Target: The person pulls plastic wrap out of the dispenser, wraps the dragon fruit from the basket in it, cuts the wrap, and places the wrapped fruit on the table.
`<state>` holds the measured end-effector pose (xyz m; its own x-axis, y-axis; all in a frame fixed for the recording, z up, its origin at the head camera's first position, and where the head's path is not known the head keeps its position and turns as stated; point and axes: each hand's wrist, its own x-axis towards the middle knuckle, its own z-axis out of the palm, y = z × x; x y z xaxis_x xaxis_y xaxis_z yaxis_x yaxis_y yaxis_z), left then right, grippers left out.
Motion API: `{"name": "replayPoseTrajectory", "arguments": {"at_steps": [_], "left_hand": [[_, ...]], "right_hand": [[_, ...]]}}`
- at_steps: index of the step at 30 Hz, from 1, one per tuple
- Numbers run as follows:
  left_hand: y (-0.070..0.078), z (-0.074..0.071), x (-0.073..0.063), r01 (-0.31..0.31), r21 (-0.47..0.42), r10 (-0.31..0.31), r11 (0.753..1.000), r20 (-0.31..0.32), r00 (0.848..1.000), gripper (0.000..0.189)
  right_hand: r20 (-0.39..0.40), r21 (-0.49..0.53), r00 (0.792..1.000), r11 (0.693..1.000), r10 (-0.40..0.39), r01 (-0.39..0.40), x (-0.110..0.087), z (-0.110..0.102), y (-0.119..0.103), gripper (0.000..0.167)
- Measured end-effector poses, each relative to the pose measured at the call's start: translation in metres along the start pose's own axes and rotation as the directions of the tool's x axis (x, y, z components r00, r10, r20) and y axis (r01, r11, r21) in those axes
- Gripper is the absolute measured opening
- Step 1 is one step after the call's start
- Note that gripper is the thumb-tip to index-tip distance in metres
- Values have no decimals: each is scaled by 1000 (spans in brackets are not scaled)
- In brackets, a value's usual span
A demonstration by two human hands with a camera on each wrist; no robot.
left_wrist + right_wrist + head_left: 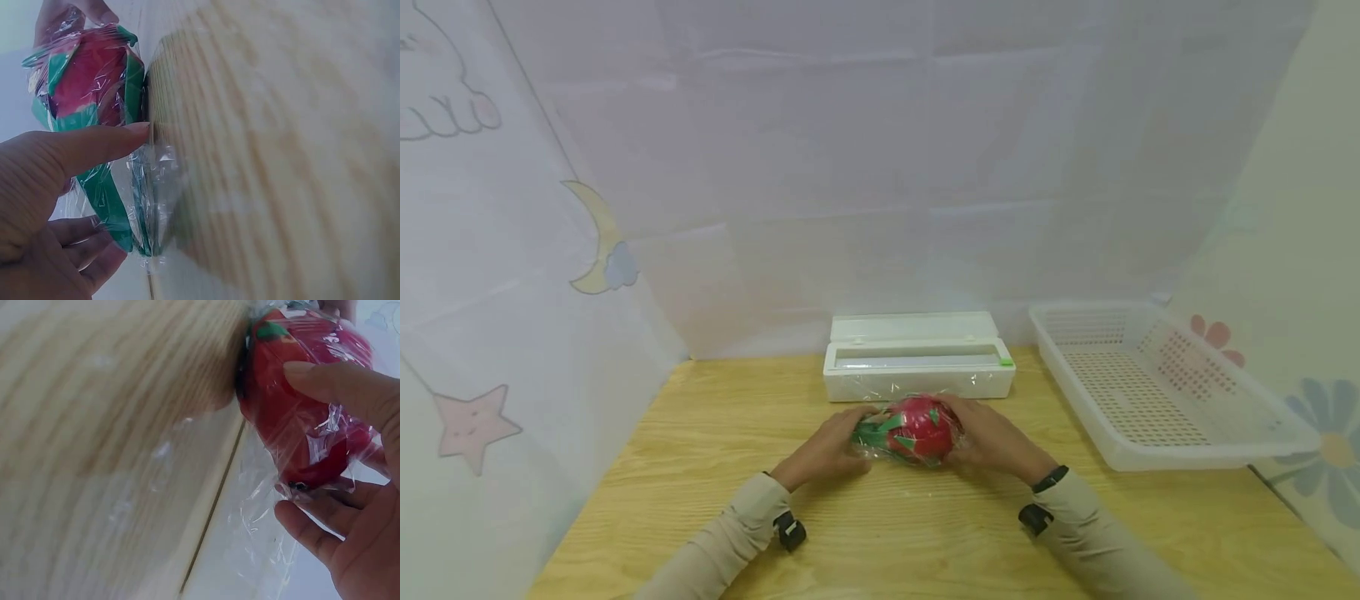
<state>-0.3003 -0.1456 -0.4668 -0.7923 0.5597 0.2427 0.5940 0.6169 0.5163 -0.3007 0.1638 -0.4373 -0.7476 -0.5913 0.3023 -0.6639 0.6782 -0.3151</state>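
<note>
A red dragon fruit (921, 427) with green leafy scales lies on the wooden table, covered in clear cling film. My left hand (831, 446) grips its green, leafy end through the film, thumb on the near side and fingers behind, as the left wrist view shows. On the fruit's rounded red end, my right hand (1000, 440) has its thumb (306, 378) against the skin and its fingers curled round the other side. Loose film (256, 519) hangs off the fruit near the right fingers. Just behind stands a white cling film box (917, 383) with its lid raised.
A white plastic basket (1180, 456) with a perforated bottom stands at the right of the table (880, 542). A green slider (1007, 362) sits at the box's right end. White sheeting (865, 167) closes off the back, and patterned sheets hang on both sides.
</note>
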Motion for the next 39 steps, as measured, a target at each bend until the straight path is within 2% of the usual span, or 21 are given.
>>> {"name": "replayPoseTrajectory", "arguments": {"at_steps": [5, 11, 14, 17, 21, 25, 29, 31, 34, 36, 39], "left_hand": [[-1, 2, 1, 28, 10, -28, 1000, -5, 1000, 86], [-2, 1, 5, 15, 52, -16, 999, 8, 1000, 86], [0, -2, 4, 9, 70, -12, 997, 38, 999, 81], [3, -3, 1, 10, 101, -19, 995, 96, 995, 78], [8, -4, -4, 24, 102, -40, 994, 156, 987, 76], [12, -4, -7, 19, 83, -32, 996, 163, 986, 77], [10, -5, -10, 37, 95, -52, 995, 160, 986, 85], [9, -6, -12, 54, 79, -66, 995, 165, 984, 92], [8, -7, -13, 51, 15, -52, 999, 185, 981, 99], [6, -8, -13, 42, -45, -32, 998, 199, 979, 101], [2, -9, -13, 43, -127, -15, 991, 212, 977, 98]], "right_hand": [[16, 6, 1000, 1000, 6, -6, 0, -3, 1, 92], [29, 93, 999, 996, -16, 13, -2, -8, 4, 90], [57, 150, 998, 989, -29, 20, -5, -9, 7, 86], [92, 248, 995, 969, -38, 14, -10, -10, 12, 78], [129, 382, 991, 924, -42, -11, -15, -8, 21, 68], [140, 439, 989, 898, -46, -21, -19, -6, 28, 62], [137, 468, 989, 884, -53, -17, -17, -5, 33, 58], [148, 475, 988, 879, -33, -42, -16, -6, 33, 55], [163, 488, 986, 867, 21, -99, -13, -8, 31, 52], [172, 490, 982, 859, 75, -151, -11, -8, 30, 48], [179, 523, 978, 831, 112, -190, -8, -8, 29, 42]]}}
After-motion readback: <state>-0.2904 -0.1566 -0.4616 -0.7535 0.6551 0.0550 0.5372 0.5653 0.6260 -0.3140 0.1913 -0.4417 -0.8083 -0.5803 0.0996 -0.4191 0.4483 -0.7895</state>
